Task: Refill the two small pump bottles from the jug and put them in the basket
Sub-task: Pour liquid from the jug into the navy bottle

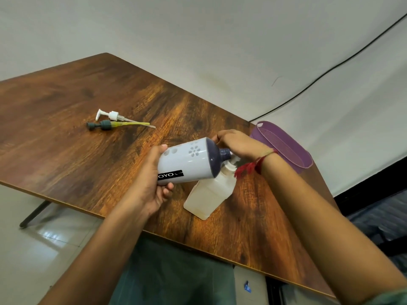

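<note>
Two bottles are sitting at mid-frame. Your left hand is gripping the base of the lavender bottle, fingers wrapped round it, tilting its dark neck right and down. Your right hand is curling round the white neck of the translucent bottle, which is leaning on the tabletop just below. The purple basket is standing right of your hands. A white pump head and a dark pump head are lying side by side, upper left.

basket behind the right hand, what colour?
The basket is purple, seen in the head view.
</note>
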